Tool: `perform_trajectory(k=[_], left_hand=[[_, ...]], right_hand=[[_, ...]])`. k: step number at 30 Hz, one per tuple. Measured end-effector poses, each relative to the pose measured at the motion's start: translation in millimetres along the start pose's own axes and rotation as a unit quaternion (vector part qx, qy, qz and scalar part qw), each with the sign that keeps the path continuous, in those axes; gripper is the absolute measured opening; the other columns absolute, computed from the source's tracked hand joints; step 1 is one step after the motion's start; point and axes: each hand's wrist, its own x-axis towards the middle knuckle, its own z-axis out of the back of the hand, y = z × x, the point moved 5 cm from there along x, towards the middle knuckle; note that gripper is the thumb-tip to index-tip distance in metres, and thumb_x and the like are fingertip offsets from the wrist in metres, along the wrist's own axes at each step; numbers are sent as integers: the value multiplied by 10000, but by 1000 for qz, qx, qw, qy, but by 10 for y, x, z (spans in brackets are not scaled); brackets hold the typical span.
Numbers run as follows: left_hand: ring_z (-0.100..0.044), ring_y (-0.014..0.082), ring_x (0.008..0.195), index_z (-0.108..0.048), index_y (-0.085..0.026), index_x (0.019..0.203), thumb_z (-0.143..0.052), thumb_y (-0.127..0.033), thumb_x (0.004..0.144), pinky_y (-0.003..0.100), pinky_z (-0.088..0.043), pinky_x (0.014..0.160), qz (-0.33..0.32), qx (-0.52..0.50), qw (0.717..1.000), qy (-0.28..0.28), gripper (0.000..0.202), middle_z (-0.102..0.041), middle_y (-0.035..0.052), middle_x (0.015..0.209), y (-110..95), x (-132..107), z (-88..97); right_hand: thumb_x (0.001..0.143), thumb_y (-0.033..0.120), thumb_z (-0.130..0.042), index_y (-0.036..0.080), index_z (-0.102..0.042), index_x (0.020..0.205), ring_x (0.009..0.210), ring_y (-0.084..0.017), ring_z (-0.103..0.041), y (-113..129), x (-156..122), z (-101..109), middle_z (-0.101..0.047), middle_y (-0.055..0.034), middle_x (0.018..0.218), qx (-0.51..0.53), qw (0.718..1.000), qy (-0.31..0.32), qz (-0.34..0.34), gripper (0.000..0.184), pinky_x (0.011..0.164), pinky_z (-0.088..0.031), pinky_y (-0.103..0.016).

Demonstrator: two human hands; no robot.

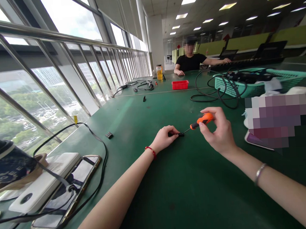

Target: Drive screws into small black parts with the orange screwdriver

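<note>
My right hand (218, 131) grips the orange and black handle of a screwdriver (202, 121) between thumb and fingers. Its thin shaft slants down to the left, and the tip meets a small black part (181, 135) on the green table. Pinched fingers of my left hand (166, 137) hold that black part down against the tabletop, covering much of it. What kind of part it is I cannot make out. Left of my hands lies a small dark block (108, 135), and a little black piece (144, 98) sits farther up the table.
A phone (86, 171), a white power bank (46, 183), cables and a dark cup (11, 161) crowd the left edge. Toward the back are a red tray (180, 85), a jar (159, 73) and a teal basket (289, 78) with cables. Another person (191, 61) sits at the far end.
</note>
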Motion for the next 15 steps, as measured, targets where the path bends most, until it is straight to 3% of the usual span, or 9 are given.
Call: perform_trajectory(k=[6, 9, 15], left_hand=[[-608, 152, 789, -660, -123, 834, -587, -176, 775, 260, -488, 754, 2, -4, 1000, 4, 108, -680, 61, 867, 35, 25, -36], [-613, 147, 794, -657, -121, 835, -577, -158, 778, 249, -487, 756, -2, -26, 1000, 14, 105, -687, 56, 862, 51, 46, -67], [-615, 140, 764, -659, -134, 837, -567, -168, 788, 243, -494, 734, 9, -19, 1000, 12, 110, -691, 47, 841, 37, 47, -51]], right_hand=[[785, 374, -586, 224, -559, 771, 541, -136, -509, 29, 10, -6, -612, 5, 671, -29, 999, 12, -8, 152, 540, -407, -271], [748, 345, -605, 228, -567, 823, 581, -164, -524, 44, 35, -8, -596, -1, 678, -62, 998, -4, 14, 143, 580, -414, -306], [739, 289, -599, 233, -540, 913, 637, -179, -555, 6, 100, -31, -601, -18, 767, -23, 1000, 15, -8, 192, 633, -452, -333]])
